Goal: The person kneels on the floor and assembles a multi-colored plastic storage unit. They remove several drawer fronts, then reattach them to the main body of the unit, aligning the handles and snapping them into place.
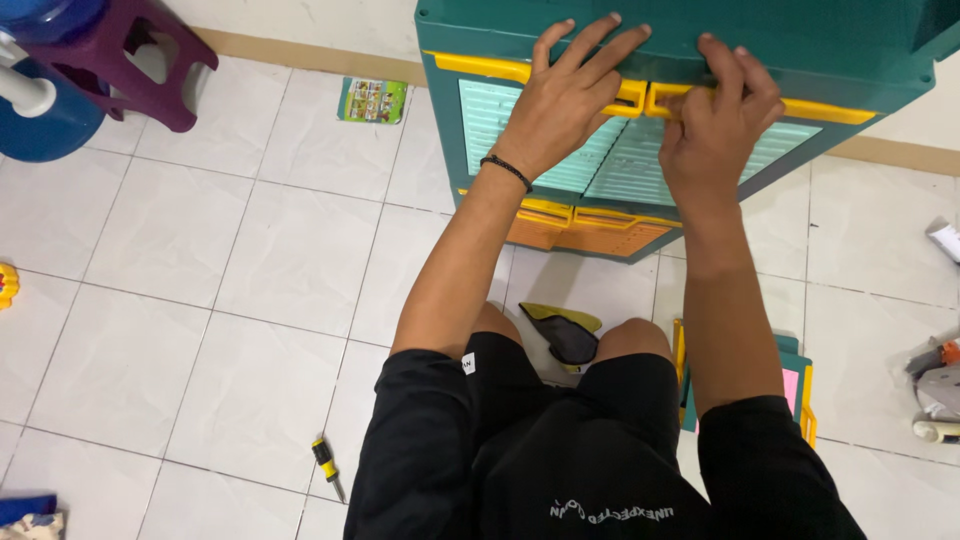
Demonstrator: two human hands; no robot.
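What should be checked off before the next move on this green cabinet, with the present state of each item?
1. Left hand flat on the green cabinet top edge above the doors: ok.
2. Right hand fingers curled on the yellow trim of the right door: ok.
3. Both pale ribbed doors seated flush: cannot tell, the hands cover the seam.
4. Screwdriver within reach on the tiled floor by the left side: ok.
5. Spare green and yellow panel lying by the right knee: ok.
6. Floor between the knees free: not ok, a dark piece lies there.
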